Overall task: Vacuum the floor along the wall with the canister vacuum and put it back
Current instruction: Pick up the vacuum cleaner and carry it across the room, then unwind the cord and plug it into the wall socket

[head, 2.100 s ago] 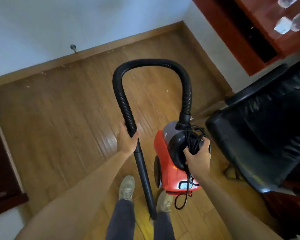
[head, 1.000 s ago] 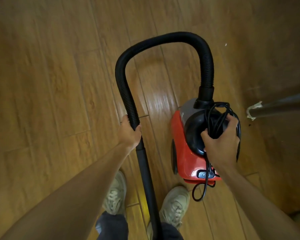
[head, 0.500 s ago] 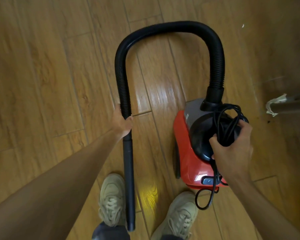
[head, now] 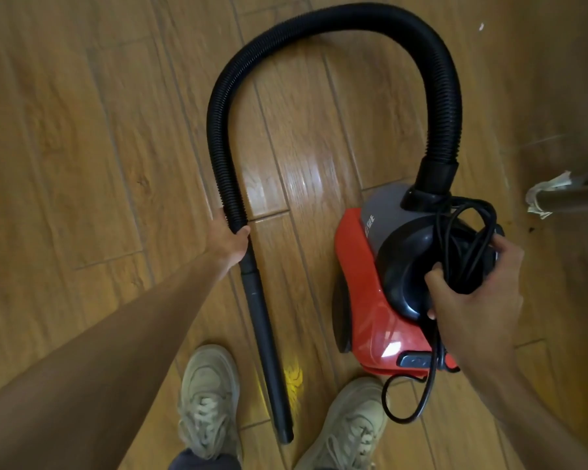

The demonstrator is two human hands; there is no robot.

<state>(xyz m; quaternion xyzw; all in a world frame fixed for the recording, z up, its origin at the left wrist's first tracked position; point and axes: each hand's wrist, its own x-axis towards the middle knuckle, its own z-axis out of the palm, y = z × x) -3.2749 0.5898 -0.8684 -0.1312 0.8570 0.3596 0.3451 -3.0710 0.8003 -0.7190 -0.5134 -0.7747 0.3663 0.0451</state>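
Observation:
A red and black canister vacuum [head: 367, 300] is at the right over the wooden floor [head: 82, 164]. Its ribbed black hose [head: 319, 25] arches from the grey top over to the left. My left hand [head: 226, 244] grips the hose where it joins the rigid black wand [head: 269, 334], which points down toward my shoes. My right hand [head: 472, 300] grips the vacuum's top handle together with a bundle of coiled black power cord [head: 465, 245]. A loop of cord hangs below the vacuum's rear. The handle itself is hidden under my fingers.
My two beige sneakers [head: 207, 401] stand at the bottom edge, the wand tip between them. A dark metal furniture leg [head: 571, 198] with a scrap of pale tape at its end pokes in from the right. Bare floorboards spread to the left and top.
The view has dropped from the wall and chair to the floor. The vacuum has shifted right and nearer, and the wand has swung out to the left. Both grips are unchanged.

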